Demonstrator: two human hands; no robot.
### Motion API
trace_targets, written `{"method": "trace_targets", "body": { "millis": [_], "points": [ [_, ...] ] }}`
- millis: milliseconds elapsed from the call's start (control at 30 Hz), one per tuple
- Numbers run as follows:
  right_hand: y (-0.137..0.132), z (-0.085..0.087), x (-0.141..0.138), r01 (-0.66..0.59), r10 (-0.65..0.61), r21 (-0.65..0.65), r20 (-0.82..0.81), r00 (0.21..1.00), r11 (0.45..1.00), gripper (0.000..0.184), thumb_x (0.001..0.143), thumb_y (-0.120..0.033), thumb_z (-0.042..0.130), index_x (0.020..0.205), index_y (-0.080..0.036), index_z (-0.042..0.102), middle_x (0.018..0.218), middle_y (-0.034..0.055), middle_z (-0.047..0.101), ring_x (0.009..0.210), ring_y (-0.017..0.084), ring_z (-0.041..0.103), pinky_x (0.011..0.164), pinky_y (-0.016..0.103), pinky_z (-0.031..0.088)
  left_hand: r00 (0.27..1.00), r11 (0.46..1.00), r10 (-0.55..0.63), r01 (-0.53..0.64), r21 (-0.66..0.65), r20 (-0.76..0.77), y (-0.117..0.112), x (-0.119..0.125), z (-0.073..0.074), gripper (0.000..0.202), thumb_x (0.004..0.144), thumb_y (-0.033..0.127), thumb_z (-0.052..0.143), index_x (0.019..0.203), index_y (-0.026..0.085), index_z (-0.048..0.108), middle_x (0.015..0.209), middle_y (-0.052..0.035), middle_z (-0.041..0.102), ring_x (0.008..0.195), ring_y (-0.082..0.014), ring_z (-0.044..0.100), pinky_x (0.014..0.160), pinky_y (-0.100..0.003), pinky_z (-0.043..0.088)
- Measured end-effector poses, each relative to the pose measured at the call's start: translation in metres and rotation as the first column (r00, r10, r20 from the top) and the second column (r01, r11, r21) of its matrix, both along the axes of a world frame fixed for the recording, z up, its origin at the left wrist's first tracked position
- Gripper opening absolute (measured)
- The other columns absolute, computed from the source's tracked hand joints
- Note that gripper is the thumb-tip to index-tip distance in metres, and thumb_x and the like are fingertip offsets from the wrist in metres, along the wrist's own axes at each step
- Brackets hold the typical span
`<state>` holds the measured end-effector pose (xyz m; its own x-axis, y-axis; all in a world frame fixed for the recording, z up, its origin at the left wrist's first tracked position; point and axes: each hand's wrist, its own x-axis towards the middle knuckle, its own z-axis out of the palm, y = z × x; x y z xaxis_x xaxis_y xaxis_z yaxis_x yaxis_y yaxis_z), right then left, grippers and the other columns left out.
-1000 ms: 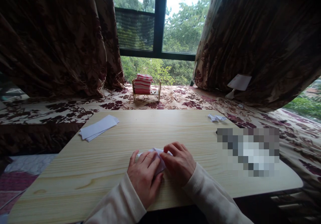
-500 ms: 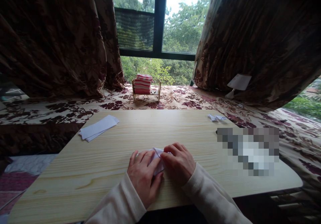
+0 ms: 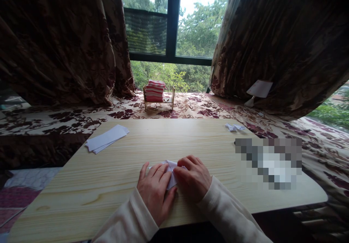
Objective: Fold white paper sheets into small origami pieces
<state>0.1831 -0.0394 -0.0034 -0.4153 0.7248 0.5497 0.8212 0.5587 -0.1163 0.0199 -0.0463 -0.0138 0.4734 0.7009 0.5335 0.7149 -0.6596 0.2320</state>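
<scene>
A small folded piece of white paper (image 3: 171, 179) lies on the wooden table, partly covered by both hands. My left hand (image 3: 154, 188) rests palm down over its left side, fingers laid out and spread a little, with the thumb apart near the lower edge. From the right, my right hand (image 3: 195, 177) has its fingers curled, with thumb and forefinger pinching the paper close to the middle. The right part of the sheet is mostly hidden under those fingers.
A stack of white paper strips (image 3: 107, 138) lies at the table's left. Small folded paper pieces (image 3: 235, 127) sit at the far right, behind a pixelated patch. Beyond the table (image 3: 152, 137) stand a little wooden rack with folded striped cloths (image 3: 155, 91) and a lamp (image 3: 260, 88).
Both hands have shifted very slightly left in view, as have the table's things. The right fingers keep their pinch on the paper, and its fold looks nearly the same.
</scene>
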Motion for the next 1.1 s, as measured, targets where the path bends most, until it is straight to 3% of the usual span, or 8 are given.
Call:
{"method": "trace_targets", "body": {
  "millis": [433, 767, 900, 1100],
  "points": [
    [0.000, 0.000, 0.000, -0.007, 0.007, -0.007, 0.015, 1.000, 1.000, 0.013, 0.078, -0.019, 0.051, 0.070, -0.019, 0.061, 0.074, 0.0028, 0.056, 0.075, 0.014, 0.043, 0.066, 0.027, 0.032, 1.000, 1.000, -0.002, 0.002, 0.013, 0.007, 0.000, 0.000, 0.001, 0.029, 0.076, 0.033, 0.045, 0.097, 0.019, 0.059, 0.106, -0.0087, 0.060, 0.103, -0.0250, 0.049, 0.097, -0.051, 0.019],
    [-0.004, 0.001, -0.001, -0.019, 0.015, -0.102, -0.046, 0.999, 0.995, 0.014, 0.077, -0.018, 0.050, 0.068, -0.019, 0.060, 0.078, 0.0036, 0.055, 0.078, 0.015, 0.043, 0.070, 0.028, 0.035, 1.000, 1.000, -0.002, 0.002, -0.016, 0.006, 0.000, 0.000, -0.001, 0.029, 0.076, 0.034, 0.046, 0.097, 0.019, 0.059, 0.107, -0.0082, 0.059, 0.103, -0.0248, 0.048, 0.097, -0.050, 0.018],
    [-0.011, 0.001, -0.001, 0.001, -0.006, -0.129, -0.040, 0.999, 0.992, 0.010, 0.076, -0.018, 0.050, 0.074, -0.020, 0.059, 0.083, 0.0034, 0.055, 0.082, 0.016, 0.043, 0.072, 0.029, 0.034, 1.000, 0.999, -0.003, 0.004, -0.035, 0.015, -0.001, -0.001, 0.005, 0.031, 0.075, 0.036, 0.047, 0.098, 0.018, 0.058, 0.109, -0.0089, 0.058, 0.103, -0.0251, 0.048, 0.097, -0.050, 0.020],
    [-0.014, -0.002, 0.001, 0.004, -0.007, -0.164, -0.019, 1.000, 0.986, 0.018, 0.068, -0.014, 0.052, 0.084, -0.020, 0.058, 0.091, 0.0035, 0.053, 0.087, 0.018, 0.042, 0.075, 0.031, 0.034, 0.997, 1.000, -0.006, 0.006, -0.002, -0.080, 0.006, 0.003, 0.019, 0.029, 0.076, 0.022, 0.042, 0.099, 0.021, 0.059, 0.108, -0.0071, 0.057, 0.106, -0.0249, 0.045, 0.097, -0.052, 0.020]
  ]
}}
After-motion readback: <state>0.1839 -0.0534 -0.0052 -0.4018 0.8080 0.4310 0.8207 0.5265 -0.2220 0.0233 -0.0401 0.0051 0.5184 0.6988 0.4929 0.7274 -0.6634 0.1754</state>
